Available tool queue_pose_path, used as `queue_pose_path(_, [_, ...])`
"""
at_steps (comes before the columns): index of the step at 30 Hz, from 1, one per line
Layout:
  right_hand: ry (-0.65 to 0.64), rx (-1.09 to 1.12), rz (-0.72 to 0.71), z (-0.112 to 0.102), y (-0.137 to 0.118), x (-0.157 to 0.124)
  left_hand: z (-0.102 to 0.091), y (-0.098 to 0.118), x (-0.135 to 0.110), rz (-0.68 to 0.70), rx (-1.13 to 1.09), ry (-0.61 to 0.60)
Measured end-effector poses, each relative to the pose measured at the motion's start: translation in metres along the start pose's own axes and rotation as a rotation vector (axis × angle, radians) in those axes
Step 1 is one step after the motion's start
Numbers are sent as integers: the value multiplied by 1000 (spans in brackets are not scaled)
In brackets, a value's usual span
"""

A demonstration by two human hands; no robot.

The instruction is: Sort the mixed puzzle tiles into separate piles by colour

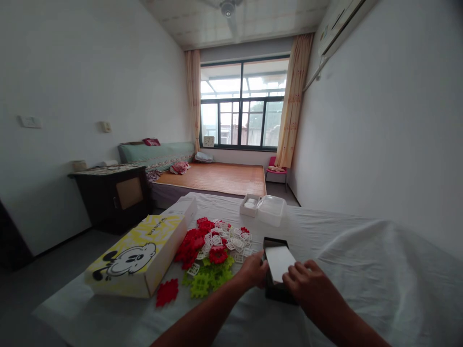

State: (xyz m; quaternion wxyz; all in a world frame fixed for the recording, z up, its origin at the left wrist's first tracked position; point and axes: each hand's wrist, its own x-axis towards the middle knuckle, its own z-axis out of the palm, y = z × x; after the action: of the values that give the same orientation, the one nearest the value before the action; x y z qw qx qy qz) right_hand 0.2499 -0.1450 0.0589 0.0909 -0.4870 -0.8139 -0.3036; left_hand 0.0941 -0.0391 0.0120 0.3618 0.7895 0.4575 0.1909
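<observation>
White card [279,262], slanted across the open black box [278,292], gripped by its edge in the right hand's [307,282] curled fingers, and held box's side in left hand's [255,270] fingers, so might have bent a corner by pushing crooked.

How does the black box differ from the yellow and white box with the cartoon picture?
The black box is smaller than the yellow and white box. The black box is open, showing a flat white piece; the yellow and white box looks closed. The left hand and right hand are at the black box, neither at the yellow and white box. Both are rectangular.
</observation>
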Motion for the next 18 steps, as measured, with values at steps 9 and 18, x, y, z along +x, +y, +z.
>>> queue_pose_path(9, [-153, 185, 135, 20, -1, -8, 1, -7, 2, 62, -32, 45])
queue_pose_path(18, [-412, 356, 516, 99, 41, -44, 11, -23, -2, 118, -129, 116])
